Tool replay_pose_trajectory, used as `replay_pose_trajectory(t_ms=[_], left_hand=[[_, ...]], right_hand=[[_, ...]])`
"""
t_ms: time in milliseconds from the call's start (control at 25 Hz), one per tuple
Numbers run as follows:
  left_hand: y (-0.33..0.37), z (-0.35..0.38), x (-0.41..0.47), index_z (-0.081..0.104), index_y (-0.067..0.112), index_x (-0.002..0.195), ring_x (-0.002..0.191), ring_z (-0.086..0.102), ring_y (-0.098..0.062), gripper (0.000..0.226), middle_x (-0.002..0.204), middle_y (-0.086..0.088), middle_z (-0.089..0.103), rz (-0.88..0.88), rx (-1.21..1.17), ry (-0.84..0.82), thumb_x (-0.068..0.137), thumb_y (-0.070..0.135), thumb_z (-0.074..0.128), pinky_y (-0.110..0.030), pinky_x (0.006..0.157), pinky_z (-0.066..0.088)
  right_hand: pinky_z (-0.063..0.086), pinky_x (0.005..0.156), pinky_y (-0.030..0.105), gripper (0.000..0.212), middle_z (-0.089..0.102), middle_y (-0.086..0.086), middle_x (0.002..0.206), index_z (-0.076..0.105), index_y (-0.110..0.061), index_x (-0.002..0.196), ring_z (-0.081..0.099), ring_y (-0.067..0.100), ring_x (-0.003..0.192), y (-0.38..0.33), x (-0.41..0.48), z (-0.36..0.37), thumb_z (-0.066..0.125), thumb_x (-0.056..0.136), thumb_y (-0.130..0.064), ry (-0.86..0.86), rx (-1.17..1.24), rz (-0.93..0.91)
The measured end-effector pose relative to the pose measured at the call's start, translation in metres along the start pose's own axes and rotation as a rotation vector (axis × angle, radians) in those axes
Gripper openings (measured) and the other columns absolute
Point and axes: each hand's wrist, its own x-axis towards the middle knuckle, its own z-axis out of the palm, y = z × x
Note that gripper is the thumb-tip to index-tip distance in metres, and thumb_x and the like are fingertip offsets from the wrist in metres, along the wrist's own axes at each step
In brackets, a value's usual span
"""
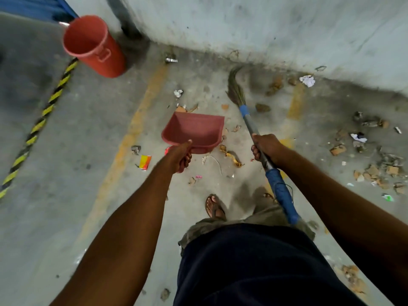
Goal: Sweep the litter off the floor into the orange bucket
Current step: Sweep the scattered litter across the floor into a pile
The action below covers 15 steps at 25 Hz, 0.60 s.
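Lying loose over the concrete floor, the litter is thickest at the right: brown scraps and bits of paper heaped near the wall, a crumpled white paper at the wall's foot, and a yellow-and-orange wrapper by the painted yellow line. The orange bucket stands upright at the far left, well apart from the litter, with its mouth uncovered, just beside a black-and-yellow hazard strip.

A reddish dustpan sits between bucket and broom, its mouth turned away from the person; whether its lip touches the floor cannot be told. The left hand grips the pan's handle from above, fingers curled under it and the thumb laid straight along the top. Its arm reaches forward, nearly straight.

The right hand is wrapped round the grey shaft of the broom, between the two blue-bound sections, knuckles up and fingers closed fully about it. That forearm comes in from the lower right, and the shaft slants from beside the person's hip up toward the wall. The bristles are blurred and bend leftward close to the wall's base.

Below, a sandalled foot stands on the floor amid small scraps.
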Motion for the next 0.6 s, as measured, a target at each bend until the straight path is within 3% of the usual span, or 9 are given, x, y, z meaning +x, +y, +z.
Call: replay_pose_trajectory(t_ms=[160,400,600], left_hand=[[0.005,-0.050,0.007,0.063,0.018,0.073,0.036,0.042,-0.003,0.039,0.048,0.007,0.050,0.022,-0.038,0.081,0.097,0.049,0.064,-0.013,0.043,0.030],[0.052,-0.103,0.031,0.058,0.014,0.074,0.032,0.038,-0.005,0.039,0.049,0.002,0.048,0.052,-0.066,0.117,0.099,0.044,0.065,-0.012,0.037,0.027],[0.118,-0.145,0.082,0.063,0.012,0.074,0.036,0.039,-0.008,0.040,0.052,0.001,0.049,0.073,-0.015,0.148,0.096,0.045,0.067,-0.015,0.039,0.029]], right_hand=[[0.040,0.040,0.025,0.041,0.052,0.008,0.056,0.053,-0.005,0.073,0.043,0.017,0.037,-0.026,0.009,0.058,0.053,0.106,-0.029,-0.029,-0.113,-0.002],[0.040,0.045,0.028,0.038,0.053,0.009,0.060,0.057,-0.005,0.076,0.044,0.018,0.045,-0.085,0.043,0.132,0.054,0.106,-0.029,-0.069,-0.153,-0.031],[0.040,0.040,0.023,0.034,0.053,0.010,0.061,0.057,-0.005,0.081,0.045,0.018,0.044,-0.143,0.092,0.179,0.052,0.106,-0.028,-0.085,-0.156,-0.029]])
